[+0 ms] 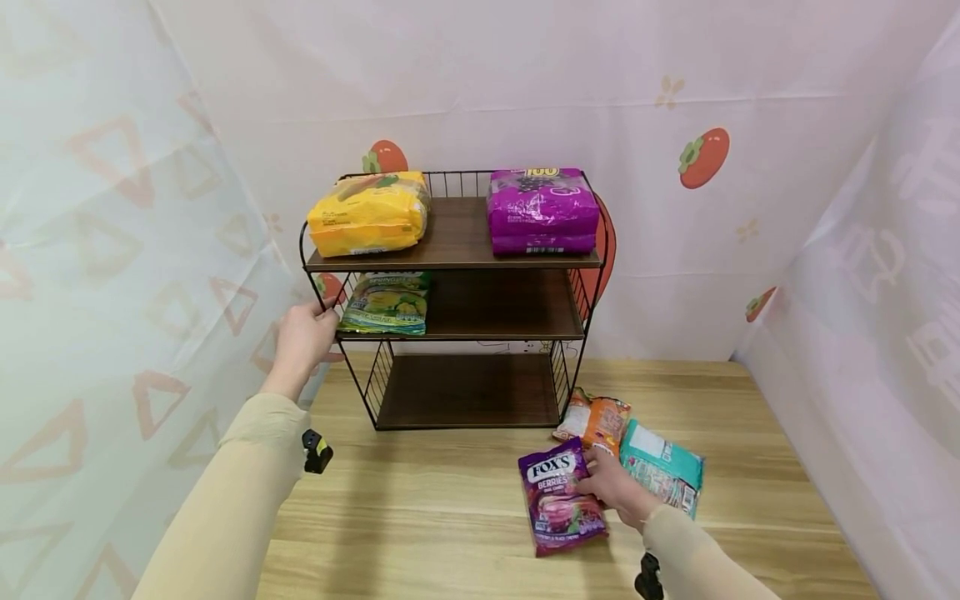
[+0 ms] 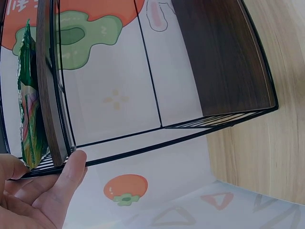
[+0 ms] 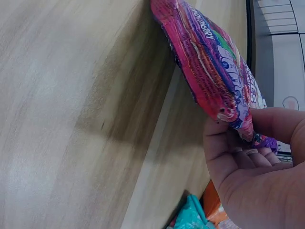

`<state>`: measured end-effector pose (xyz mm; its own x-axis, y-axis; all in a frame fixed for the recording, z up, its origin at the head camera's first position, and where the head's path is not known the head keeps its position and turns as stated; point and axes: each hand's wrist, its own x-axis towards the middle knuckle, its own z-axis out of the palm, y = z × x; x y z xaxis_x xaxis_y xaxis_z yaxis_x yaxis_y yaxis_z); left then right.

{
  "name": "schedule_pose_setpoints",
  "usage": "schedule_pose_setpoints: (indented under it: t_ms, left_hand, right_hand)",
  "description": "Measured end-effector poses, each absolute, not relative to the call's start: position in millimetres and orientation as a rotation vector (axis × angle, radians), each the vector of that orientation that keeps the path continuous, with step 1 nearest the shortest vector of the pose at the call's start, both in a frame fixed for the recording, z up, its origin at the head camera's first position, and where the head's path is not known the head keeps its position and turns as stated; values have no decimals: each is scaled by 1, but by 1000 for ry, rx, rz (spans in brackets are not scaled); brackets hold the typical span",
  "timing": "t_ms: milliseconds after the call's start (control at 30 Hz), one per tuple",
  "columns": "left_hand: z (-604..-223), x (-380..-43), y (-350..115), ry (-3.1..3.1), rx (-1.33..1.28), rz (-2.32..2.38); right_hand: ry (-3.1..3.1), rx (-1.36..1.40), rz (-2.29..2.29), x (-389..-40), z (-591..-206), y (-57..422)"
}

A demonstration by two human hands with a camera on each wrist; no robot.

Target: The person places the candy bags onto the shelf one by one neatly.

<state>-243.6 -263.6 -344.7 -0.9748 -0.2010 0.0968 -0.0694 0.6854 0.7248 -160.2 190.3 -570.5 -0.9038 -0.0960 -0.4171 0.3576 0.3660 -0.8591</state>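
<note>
Walls [image 1: 510, 83] of pale cloth printed with orange-red fruit and faint triangles stand at the far side, left and right. In front of them spreads a pale wooden surface [image 1: 420, 508]. On its far part, somewhat left of the middle, stands a three-tier rack [image 1: 495, 304] with dark boards and black wire sides. A bulky yellow pack [image 1: 369, 218] sits at the left of its top shelf and a bulky purple pack [image 1: 543, 212] at the right.

Nearer, on the right, is a purple candy bag [image 1: 562, 500] marked FOX'S BERRIES; the right wrist view shows it tilted, its shadow falling on the surface. A green bag [image 1: 386, 304] lies at the left of the middle shelf. Beyond the candy bag, a teal bag [image 1: 660, 467] and an orange bag [image 1: 595, 419] lie on the surface, the orange one by the rack's near right corner.

The left hand [image 1: 303, 333] grips the rack's left side at the middle shelf, beside the green bag. The right hand [image 1: 615, 483] pinches the candy bag's right edge between thumb and fingers.
</note>
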Motion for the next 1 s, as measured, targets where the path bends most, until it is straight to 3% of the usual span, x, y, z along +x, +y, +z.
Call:
schedule_pose_setpoints:
  t_ms: [1000]
  left_hand:
    - [-346,-246,-266,-2715,252,-1265]
  right_hand:
    - [2075,-139,-1702,-175,-544,187]
